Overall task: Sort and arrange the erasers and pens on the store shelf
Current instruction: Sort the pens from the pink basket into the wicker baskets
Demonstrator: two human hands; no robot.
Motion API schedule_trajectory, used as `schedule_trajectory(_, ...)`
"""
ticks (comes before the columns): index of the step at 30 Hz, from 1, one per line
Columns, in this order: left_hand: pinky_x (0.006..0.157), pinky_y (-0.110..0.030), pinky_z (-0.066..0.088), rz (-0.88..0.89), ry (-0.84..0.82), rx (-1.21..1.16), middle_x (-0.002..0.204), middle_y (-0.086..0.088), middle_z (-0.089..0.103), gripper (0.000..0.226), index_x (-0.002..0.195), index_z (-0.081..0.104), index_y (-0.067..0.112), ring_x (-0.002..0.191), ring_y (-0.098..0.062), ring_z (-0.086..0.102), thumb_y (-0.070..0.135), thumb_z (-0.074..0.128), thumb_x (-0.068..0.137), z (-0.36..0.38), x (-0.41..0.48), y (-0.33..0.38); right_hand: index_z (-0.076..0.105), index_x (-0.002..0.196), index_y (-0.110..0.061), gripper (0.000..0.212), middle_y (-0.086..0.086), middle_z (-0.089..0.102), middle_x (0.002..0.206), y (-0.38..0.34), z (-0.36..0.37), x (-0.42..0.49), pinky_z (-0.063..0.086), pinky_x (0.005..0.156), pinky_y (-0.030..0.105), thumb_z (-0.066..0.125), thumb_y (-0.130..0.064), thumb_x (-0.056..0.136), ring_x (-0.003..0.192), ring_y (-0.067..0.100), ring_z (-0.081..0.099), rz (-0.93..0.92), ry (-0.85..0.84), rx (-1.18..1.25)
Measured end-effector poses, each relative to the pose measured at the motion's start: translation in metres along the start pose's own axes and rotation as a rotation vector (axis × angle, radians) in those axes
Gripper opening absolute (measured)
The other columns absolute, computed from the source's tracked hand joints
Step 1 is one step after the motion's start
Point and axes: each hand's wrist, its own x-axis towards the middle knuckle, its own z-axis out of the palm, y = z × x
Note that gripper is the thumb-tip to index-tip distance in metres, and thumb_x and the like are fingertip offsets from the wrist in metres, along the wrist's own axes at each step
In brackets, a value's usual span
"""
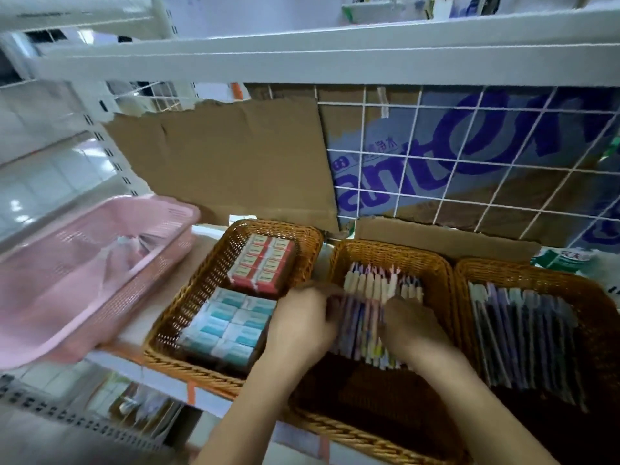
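Left hand, right hand on pens

Left grip and right grip close together; both curled downward.

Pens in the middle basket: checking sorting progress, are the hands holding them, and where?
Yes. The left hand grips the pens at the row's left side, the right hand further right, both about mid-length; blur hides the exact finger hold.

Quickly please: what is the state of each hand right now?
Left hand: fingers curled round the pen packs.
Right hand: on the same packs; grip cannot be told.
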Motion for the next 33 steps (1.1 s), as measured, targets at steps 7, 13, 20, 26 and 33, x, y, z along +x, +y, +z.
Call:
schedule_trajectory(7,0.083,-0.034,0.047,0.008,0.160,0.088,0.107,-0.003,0.065,0.029,0.114,0.063,0.027,0.099,-0.025,0.060,0.027,0.050,0.089,-0.066,0.010,-0.072,0.051,0.116,-0.021,0.025,-0.003,0.053,0.098,-0.104,-0.020,0.002,0.046,0.082,0.030,0.044,-0.036,0.097,0.094,0.016,0.055,-0.147,0.157,-0.017)
schedule_trajectory(13,0.082,-0.039,0.046,-0.089,0.168,0.191,0.105,-0.006,0.063,0.030,0.107,0.065,0.020,0.100,-0.029,0.057,0.024,0.044,0.087,-0.149,0.015,-0.193,0.062,0.098,-0.017,0.017,0.006,0.067,0.093,-0.251,0.007,0.043,0.047,0.070,0.031,0.050,-0.026,0.088,0.089,0.027,0.062,-0.534,0.262,0.057)
schedule_trajectory(20,0.076,-0.037,0.045,-0.282,-0.195,0.651,0.123,-0.013,0.049,0.050,0.136,0.041,0.018,0.109,-0.033,0.055,0.005,0.043,0.088,-0.209,0.026,-0.319,0.059,0.108,-0.008,0.024,0.014,0.060,0.113,-0.379,0.049,0.114,0.044,0.084,0.032,0.049,-0.021,0.091,0.107,0.030,0.056,-0.590,0.201,0.100)
schedule_trajectory(26,0.088,-0.034,0.048,0.014,-0.171,0.755,0.137,-0.013,0.045,0.072,0.146,0.032,0.022,0.118,-0.029,0.050,0.016,0.063,0.082,-0.191,0.060,-0.384,0.039,0.136,-0.008,0.044,0.017,0.047,0.135,-0.411,0.064,0.152,0.040,0.102,0.039,0.036,-0.031,0.098,0.122,0.032,0.048,-0.432,-0.035,-0.186)
schedule_trajectory(33,0.115,-0.040,0.016,0.154,-0.387,0.706,0.160,0.001,0.004,0.071,0.152,0.004,0.021,0.146,-0.019,0.005,0.031,0.046,0.095,-0.176,0.093,-0.404,0.058,0.108,-0.015,0.021,0.008,0.060,0.102,-0.416,0.074,0.170,0.044,0.073,0.027,0.050,-0.022,0.090,0.095,0.026,0.058,-0.382,-0.137,-0.056)
